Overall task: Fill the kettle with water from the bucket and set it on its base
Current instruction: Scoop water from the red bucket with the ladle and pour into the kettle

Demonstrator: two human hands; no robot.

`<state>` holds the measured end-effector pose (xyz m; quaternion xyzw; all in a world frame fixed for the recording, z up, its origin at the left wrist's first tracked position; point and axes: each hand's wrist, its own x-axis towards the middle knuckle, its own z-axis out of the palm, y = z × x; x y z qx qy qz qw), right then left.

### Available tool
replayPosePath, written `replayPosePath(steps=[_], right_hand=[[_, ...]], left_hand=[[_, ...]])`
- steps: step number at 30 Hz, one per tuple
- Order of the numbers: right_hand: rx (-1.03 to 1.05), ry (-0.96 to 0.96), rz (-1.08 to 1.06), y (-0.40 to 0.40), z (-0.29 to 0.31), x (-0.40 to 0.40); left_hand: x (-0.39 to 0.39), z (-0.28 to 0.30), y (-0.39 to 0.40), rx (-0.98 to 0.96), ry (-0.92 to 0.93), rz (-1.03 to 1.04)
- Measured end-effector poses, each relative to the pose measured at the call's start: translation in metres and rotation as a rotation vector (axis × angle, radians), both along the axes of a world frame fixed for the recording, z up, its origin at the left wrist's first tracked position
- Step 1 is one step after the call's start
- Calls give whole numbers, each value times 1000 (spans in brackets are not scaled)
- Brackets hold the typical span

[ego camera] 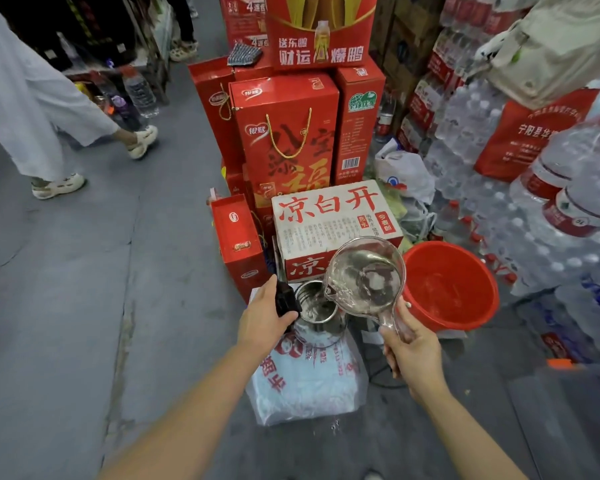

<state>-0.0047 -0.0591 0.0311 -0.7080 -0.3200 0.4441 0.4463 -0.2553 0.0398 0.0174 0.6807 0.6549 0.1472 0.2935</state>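
Observation:
A steel kettle (pixel 321 315) with its lid off is held over a white printed pack, its black handle gripped by my left hand (pixel 265 318). My right hand (pixel 409 344) grips the handle of a clear plastic ladle (pixel 364 277). The ladle holds water and is tilted, its spout over the kettle's mouth. A red bucket (pixel 471 318) with water in it stands on the floor right of the kettle. I see no kettle base; a black cord lies on the floor under my right hand.
A white carton with red lettering (pixel 333 220) and stacked red gift boxes (pixel 284 133) stand behind the kettle. Shrink-wrapped water bottles (pixel 551 237) pile up on the right. A person in white trousers (pixel 39 109) walks at the left on the grey floor.

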Motion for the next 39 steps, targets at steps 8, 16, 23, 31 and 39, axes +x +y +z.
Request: replayPosePath(steps=[8, 16, 23, 31, 39], right_hand=[[-2, -225, 18, 5, -2, -7], [23, -475, 88, 11, -8, -9], [44, -658, 117, 11, -5, -10], [26, -804, 201, 9, 1, -12], [192, -1049, 322, 11, 13, -14]], left_hand=[[-4, -3, 0, 11, 22, 3], [-7, -4, 1, 16, 29, -7], [-8, -5, 4, 15, 28, -30], [-8, -6, 6, 9, 19, -46], [-8, -4, 5, 34, -5, -67]])
